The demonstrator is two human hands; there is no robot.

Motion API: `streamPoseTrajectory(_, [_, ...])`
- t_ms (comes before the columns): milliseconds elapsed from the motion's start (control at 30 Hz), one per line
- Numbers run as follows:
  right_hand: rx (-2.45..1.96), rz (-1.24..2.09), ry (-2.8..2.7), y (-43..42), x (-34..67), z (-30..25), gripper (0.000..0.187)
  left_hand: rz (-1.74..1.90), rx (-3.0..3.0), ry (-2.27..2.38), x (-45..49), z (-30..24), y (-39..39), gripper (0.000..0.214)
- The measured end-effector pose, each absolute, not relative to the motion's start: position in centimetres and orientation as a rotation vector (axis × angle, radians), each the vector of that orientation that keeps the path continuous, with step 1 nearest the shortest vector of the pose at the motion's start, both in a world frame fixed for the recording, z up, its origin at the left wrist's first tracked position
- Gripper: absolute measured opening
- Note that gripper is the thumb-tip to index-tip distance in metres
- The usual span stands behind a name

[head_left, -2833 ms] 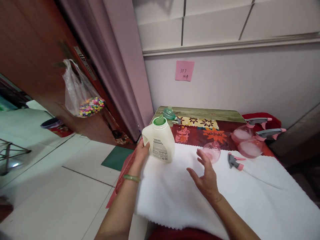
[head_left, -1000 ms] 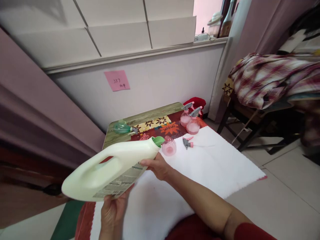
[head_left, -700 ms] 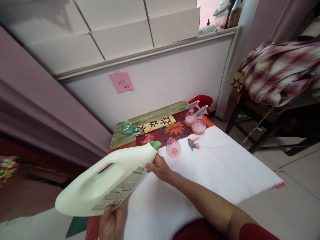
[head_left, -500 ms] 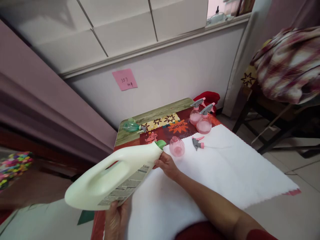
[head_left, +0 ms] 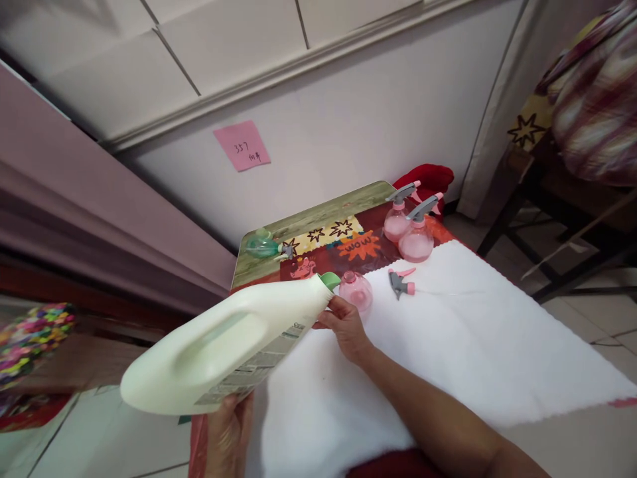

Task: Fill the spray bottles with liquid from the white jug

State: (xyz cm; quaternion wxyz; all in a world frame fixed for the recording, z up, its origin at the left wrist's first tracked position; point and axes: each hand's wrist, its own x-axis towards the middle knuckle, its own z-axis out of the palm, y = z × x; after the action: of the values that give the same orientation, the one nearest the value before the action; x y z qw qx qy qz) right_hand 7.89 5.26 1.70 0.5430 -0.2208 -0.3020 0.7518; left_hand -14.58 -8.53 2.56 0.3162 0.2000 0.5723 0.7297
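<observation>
A large pale-green detergent jug (head_left: 223, 345) with a green spout is tilted on its side over the table. My left hand (head_left: 229, 431) holds it from beneath near its base. My right hand (head_left: 346, 325) has its fingers closed against the jug's neck just under the spout. The spout points at an open pink round spray bottle (head_left: 355, 291) that stands uncapped on the white towel (head_left: 448, 352). Its grey and pink trigger head (head_left: 401, 282) lies on the towel to the right.
Two capped pink spray bottles (head_left: 411, 229) stand at the table's back right, and a green spray bottle (head_left: 263, 247) lies at the back left. A pink note (head_left: 242, 145) is stuck on the wall. A chair with plaid cloth (head_left: 587, 99) is at right.
The jug went from standing upright on the towel to being lifted and tipped sideways in both hands; its spout has since moved closer to the open pink bottle. The view shifted right.
</observation>
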Motion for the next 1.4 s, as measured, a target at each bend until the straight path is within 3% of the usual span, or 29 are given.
streamPoseTrajectory(200, [-0.565,1.701,-0.704,5.6,8.3,2.3,0.034,1.889,0.519,1.574,-12.8,4.8,-7.6,0.058])
streamPoseTrajectory(800, [-0.478,1.653,-0.652,5.8,8.3,1.6,0.029,1.946,0.558,1.588,-12.1,7.7,-6.0,0.078])
streamPoseTrajectory(1000, [-0.485,1.654,-0.628,5.8,8.3,1.6,0.028,1.938,0.613,1.567,-12.5,7.9,-5.7,0.067])
streamPoseTrajectory(1400, [-0.542,1.646,-0.634,5.9,8.3,1.4,0.029,1.931,0.644,1.541,-12.3,8.7,-5.3,0.064])
